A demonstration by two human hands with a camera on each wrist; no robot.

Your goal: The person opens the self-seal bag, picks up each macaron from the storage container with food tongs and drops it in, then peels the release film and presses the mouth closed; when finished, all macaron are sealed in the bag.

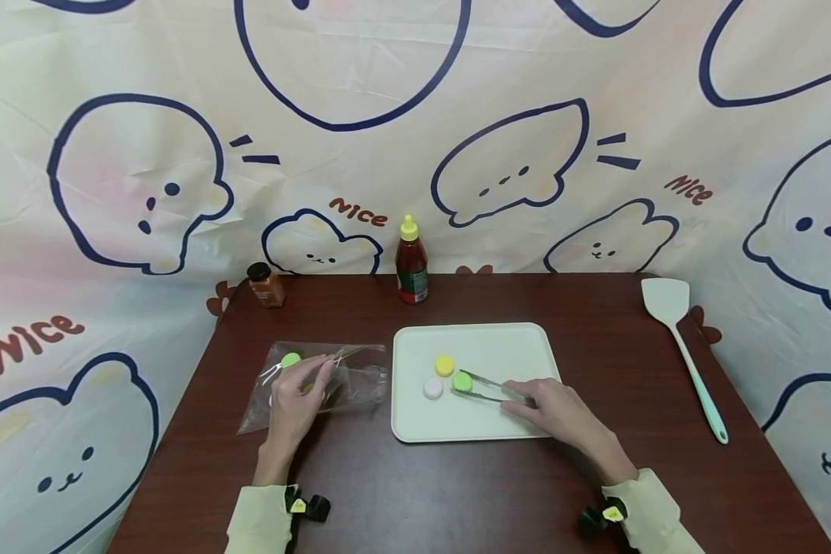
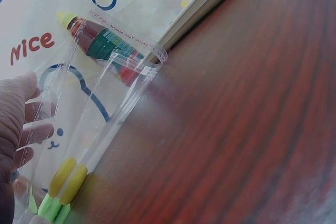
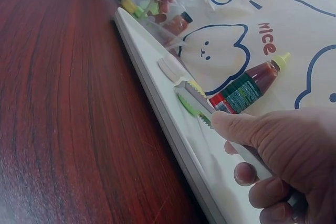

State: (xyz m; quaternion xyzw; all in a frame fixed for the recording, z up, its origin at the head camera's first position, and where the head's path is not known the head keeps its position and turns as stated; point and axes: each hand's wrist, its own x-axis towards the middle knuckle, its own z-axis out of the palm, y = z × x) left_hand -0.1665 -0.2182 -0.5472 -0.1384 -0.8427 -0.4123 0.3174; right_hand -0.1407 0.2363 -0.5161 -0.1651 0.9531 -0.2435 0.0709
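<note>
My left hand (image 1: 296, 396) pinches the upper edge of a clear plastic bag (image 1: 370, 388) lying at the left. Inside the bag are several macarons, among them a green macaron (image 1: 291, 359) and a yellow macaron (image 2: 68, 180). In my right hand (image 1: 557, 409) are metal tongs with toothed edges (image 3: 195, 98). The tips of the tongs stand on either side of a green macaron (image 1: 462, 382) on the white tray (image 1: 471, 428); whether both arms press on it I cannot tell. Beside it on the tray lie a yellow macaron (image 1: 444, 365) and a pale lilac macaron (image 1: 432, 388).
A red sauce bottle with a yellow cap (image 1: 412, 269) stands behind the tray. At the back left is a small black-lidded jar (image 1: 266, 287). A white turner with a mint handle (image 1: 685, 350) lies to the right. A printed cloth (image 1: 512, 69) hangs behind the table.
</note>
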